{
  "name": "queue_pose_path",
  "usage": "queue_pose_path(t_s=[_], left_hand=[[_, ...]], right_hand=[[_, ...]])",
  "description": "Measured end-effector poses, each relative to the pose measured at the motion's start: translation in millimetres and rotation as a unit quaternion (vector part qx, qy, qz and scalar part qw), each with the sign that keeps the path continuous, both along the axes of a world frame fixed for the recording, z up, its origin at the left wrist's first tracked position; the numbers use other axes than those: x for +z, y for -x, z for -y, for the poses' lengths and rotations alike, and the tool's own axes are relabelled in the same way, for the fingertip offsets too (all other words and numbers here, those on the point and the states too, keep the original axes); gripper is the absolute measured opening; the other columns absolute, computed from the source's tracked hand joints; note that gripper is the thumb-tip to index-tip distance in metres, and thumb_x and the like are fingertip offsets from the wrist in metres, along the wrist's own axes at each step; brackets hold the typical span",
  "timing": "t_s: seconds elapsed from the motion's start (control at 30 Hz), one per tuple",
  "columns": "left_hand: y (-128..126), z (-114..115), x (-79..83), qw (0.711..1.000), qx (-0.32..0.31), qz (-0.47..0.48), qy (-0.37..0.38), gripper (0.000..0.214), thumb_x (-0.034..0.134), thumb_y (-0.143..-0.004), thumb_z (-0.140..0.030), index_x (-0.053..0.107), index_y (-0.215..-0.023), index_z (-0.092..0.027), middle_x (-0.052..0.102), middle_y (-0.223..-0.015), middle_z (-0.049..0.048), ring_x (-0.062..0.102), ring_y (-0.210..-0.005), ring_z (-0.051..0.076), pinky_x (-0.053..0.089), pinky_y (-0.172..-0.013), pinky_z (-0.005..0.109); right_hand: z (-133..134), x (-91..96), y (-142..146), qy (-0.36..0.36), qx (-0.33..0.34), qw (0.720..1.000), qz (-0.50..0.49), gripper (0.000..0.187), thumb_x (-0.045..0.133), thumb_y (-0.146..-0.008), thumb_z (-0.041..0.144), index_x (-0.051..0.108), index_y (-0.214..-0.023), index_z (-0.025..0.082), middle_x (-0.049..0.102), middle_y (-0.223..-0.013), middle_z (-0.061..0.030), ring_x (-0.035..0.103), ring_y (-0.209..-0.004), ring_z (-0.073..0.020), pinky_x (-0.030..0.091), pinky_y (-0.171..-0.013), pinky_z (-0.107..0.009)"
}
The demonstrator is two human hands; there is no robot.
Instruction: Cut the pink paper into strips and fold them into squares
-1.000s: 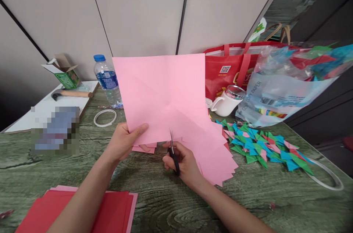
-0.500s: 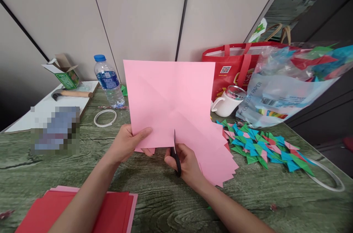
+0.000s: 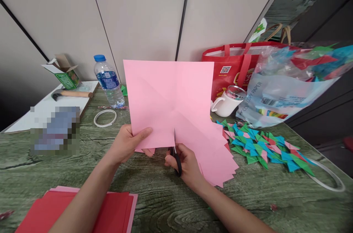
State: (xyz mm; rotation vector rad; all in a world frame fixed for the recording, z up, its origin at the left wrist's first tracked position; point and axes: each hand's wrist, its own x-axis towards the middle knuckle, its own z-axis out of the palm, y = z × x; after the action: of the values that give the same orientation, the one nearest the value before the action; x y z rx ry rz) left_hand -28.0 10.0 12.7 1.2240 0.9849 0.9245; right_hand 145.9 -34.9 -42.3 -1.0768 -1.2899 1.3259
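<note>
Upright in front of me is a square pink sheet of paper (image 3: 154,97) with faint crease lines. My left hand (image 3: 131,141) pinches its lower left edge, thumb in front and fingers behind. My right hand (image 3: 187,163) grips a pair of scissors (image 3: 178,163) with black handles, blades pointing up at the middle of the sheet's lower edge. Behind and to the right of the sheet lies a fanned stack of pink paper (image 3: 217,159). A stack of red paper (image 3: 116,211), with pink beneath, is partly under my left forearm.
Folded paper pieces (image 3: 264,146) in several colours lie at right, before a plastic bag (image 3: 275,97), white mug (image 3: 228,102) and red bag (image 3: 220,56). At left are a water bottle (image 3: 109,82), white ring (image 3: 104,118), small box (image 3: 64,75), a wooden-handled tool (image 3: 74,94) and a blurred-out object (image 3: 56,130).
The sheet's right side has shifted very slightly left. The scissors and right-hand fingers have moved a little; the left hand keeps its hold.
</note>
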Motion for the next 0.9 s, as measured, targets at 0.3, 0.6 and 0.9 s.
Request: queue_pose_path(t_s=[0.3, 0.6, 0.9], left_hand=[[1, -1, -1.0, 1.0, 0.001, -0.001, 0.002, 0.021, 0.059, -0.075, -0.031, 0.067, -0.069, -0.012, 0.066, -0.052, 0.0054, 0.064, -0.046, 0.02, 0.055, -0.04, 0.029], [1, 0, -0.7, 1.0, 0.001, 0.001, -0.001, 0.021, 0.059, -0.075, -0.031, 0.067, -0.07, -0.012, 0.067, -0.053, 0.0052, 0.064, -0.046, 0.02, 0.055, -0.039, 0.029], [2, -5, -6.5, 0.998, 0.069, 0.01, 0.008, 0.017, 0.065, -0.069, -0.03, 0.066, -0.071, -0.013, 0.069, -0.059, 0.0033, 0.063, -0.047, 0.018, 0.055, -0.041, 0.029]], right_hand=[[1, 2.8, 2, 0.008, -0.014, 1.0, 0.005, 0.027, 0.061, -0.069, 0.042, 0.047, -0.069, 0.019, 0.053, -0.058, 0.0021, 0.05, -0.052, -0.0114, 0.041, -0.051, -0.025], [0, 0.1, 2, 0.01, -0.01, 1.0, 0.0, 0.025, 0.058, -0.071, 0.041, 0.051, -0.079, 0.018, 0.051, -0.051, 0.0044, 0.048, -0.045, -0.01, 0.042, -0.045, -0.024], [-3, -5.7, 0, 0.083, 0.055, 0.993, -0.057, 0.031, 0.063, -0.07, 0.039, 0.042, -0.081, 0.02, 0.055, -0.053, 0.0064, 0.051, -0.043, -0.0086, 0.043, -0.043, -0.022]])
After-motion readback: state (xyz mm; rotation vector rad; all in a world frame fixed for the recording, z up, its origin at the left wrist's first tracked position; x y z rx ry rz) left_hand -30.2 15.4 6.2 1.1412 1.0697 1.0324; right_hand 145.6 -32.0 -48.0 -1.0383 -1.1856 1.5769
